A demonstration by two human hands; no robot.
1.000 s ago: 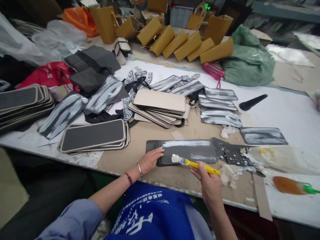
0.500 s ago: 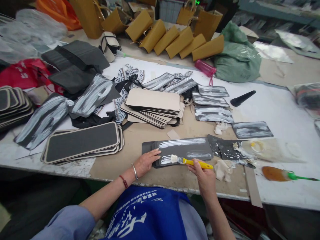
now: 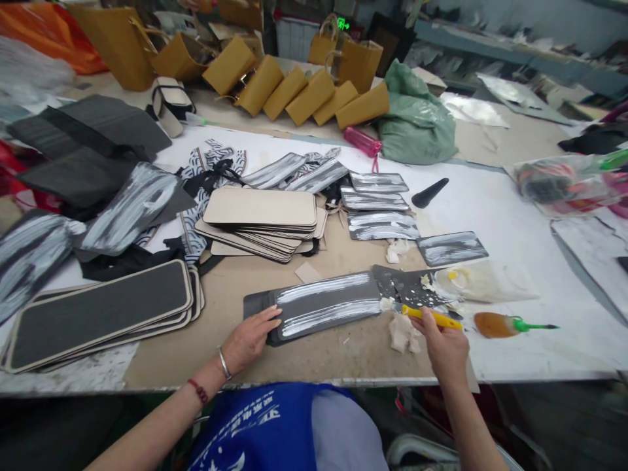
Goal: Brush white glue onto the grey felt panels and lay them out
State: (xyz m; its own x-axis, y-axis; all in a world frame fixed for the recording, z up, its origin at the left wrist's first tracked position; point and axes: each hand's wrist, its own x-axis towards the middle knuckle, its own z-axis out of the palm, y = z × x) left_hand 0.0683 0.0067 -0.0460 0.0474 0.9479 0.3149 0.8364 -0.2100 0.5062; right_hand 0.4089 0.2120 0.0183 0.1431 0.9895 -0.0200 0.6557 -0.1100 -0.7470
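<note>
My left hand (image 3: 246, 343) lies with fingers stretched out on the left end of a dark grey panel (image 3: 324, 296), which rests on another dark piece. White glue-like streaks run along the panel's upper and lower edges; a bare grey band separates them. In my right hand (image 3: 445, 345) is a brush with a yellow handle (image 3: 444, 318), gripped between thumb and fingers. Its white-coated bristles are at the panel's right end. Just beyond lies a dark, white-spattered piece (image 3: 400, 286) beside a clear bag with whitish paste (image 3: 483, 281).
Left of the panel are stacked dark boards with beige rims (image 3: 103, 314); behind it is a pile of beige boards (image 3: 260, 208). White-streaked pieces (image 3: 383, 226) lie behind. An amber bottle with green nozzle (image 3: 495, 325) lies to the right. Mustard bags (image 3: 267, 85) line the back.
The brush in my right hand has moved rightward along the panel's lower edge to its right end, leaving a longer white streak. My left hand stays on the panel. The view has turned right.
</note>
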